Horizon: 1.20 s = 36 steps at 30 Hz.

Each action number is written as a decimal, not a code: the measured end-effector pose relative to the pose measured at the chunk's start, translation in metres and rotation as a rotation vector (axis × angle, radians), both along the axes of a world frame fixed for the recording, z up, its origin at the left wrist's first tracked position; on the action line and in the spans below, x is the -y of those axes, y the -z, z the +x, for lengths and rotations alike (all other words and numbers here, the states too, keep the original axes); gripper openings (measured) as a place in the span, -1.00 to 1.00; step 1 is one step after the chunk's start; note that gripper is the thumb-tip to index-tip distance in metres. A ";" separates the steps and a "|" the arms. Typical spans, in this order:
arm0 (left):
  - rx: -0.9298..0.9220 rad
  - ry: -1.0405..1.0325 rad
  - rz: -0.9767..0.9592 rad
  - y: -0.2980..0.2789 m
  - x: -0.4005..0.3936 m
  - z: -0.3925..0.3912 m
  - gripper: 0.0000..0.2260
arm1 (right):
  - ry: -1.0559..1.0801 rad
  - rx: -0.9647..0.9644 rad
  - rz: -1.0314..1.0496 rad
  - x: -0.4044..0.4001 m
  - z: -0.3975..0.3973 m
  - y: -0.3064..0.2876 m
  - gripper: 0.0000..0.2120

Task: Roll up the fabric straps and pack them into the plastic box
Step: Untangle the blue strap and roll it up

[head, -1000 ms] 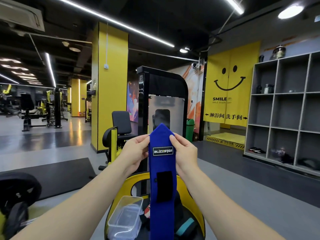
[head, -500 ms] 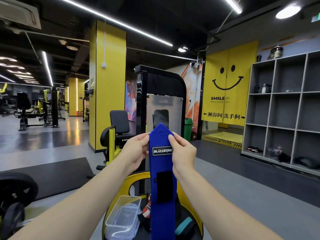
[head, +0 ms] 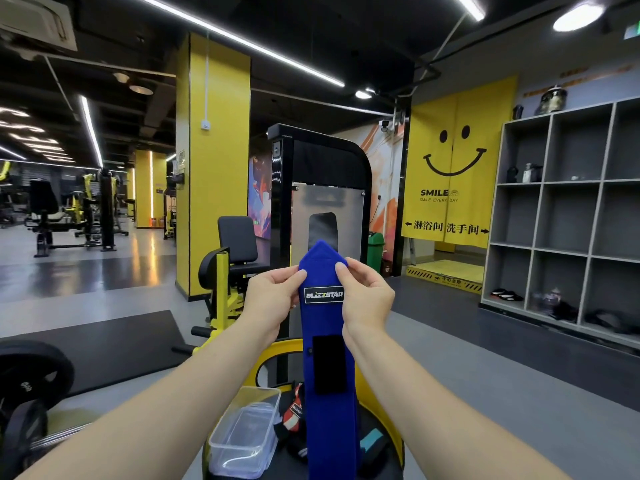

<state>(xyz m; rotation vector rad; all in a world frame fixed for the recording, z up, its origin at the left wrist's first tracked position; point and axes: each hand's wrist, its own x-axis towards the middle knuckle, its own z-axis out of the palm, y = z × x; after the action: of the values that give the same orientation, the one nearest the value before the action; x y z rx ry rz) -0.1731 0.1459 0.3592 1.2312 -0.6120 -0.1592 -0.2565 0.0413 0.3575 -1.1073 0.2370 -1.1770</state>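
Observation:
A long blue fabric strap [head: 329, 410] with a BLIZZSTAR label and a black velcro patch hangs straight down in front of me. My left hand [head: 273, 299] pinches its left edge near the pointed top. On the opposite edge, at the same height, my right hand [head: 367, 299] pinches it. Below, a clear plastic box [head: 244, 436] lies open on a black and yellow seat [head: 384, 455]. Other straps, red-black [head: 292, 415] and teal [head: 370, 441], lie on the seat beside the box, partly hidden by the blue strap.
A black and yellow gym machine [head: 322, 188] stands just ahead. A weight plate [head: 33, 375] sits at the left edge. Grey shelving [head: 568, 216] lines the right wall, and a yellow pillar [head: 211, 161] rises at the left. Grey floor lies open to the right.
The view has drifted slightly. Both hands still hold the strap's top end in the same place.

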 end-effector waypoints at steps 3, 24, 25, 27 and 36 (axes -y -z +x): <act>0.023 -0.047 0.001 0.000 0.002 -0.002 -0.73 | -0.011 -0.004 0.010 -0.001 0.002 -0.001 -0.90; 0.301 -0.062 0.063 -0.003 0.004 0.001 -0.85 | -0.128 -0.281 -0.311 0.005 0.013 -0.006 -0.84; 0.304 -0.058 0.076 -0.003 0.002 0.004 -0.85 | -0.121 -0.278 -0.296 0.007 0.013 -0.007 -0.83; 0.285 -0.107 0.056 -0.005 -0.001 0.012 -0.86 | -0.119 -0.266 -0.283 0.011 0.012 -0.007 -0.81; -0.057 0.072 -0.007 -0.007 -0.010 0.029 -0.81 | -0.154 -0.250 -0.214 0.017 0.007 -0.018 -0.77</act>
<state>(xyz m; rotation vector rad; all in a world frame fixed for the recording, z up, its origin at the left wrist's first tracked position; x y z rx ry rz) -0.1446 0.1559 0.3664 1.1950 -0.6070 -0.2514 -0.2491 0.0244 0.3756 -1.4376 0.2172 -0.9410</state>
